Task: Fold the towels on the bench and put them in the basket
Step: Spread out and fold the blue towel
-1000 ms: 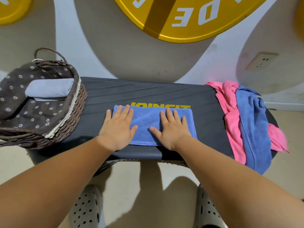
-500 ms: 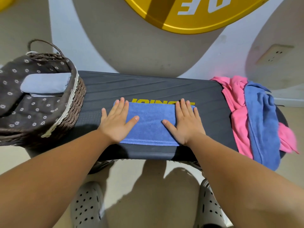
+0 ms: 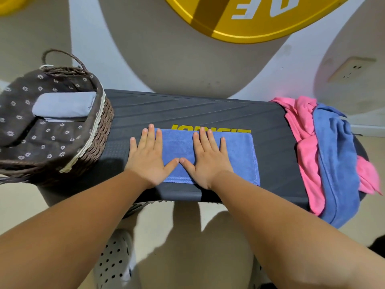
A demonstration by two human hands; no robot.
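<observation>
Both flat palms, left hand (image 3: 146, 158) and right hand (image 3: 208, 158), press the folded blue towel (image 3: 237, 155) mid-bench (image 3: 208, 109), grasping nothing, thumbs touching.

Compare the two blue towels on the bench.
The middle blue towel is a flat folded rectangle under the left hand and right hand; the right-end blue towel is unfolded, rumpled and untouched. The middle one lies wholly on the bench; the right-end one drapes over its front edge, across a pink towel. Both are blue.

Basket (image 3: 100, 140) on bench (image 3: 198, 109) left end, folded towel (image 3: 62, 105) inside — my left hand (image 3: 145, 159), right hand (image 3: 208, 161) on centre towel (image 3: 237, 155); loose towels (image 3: 325, 155) right.
</observation>
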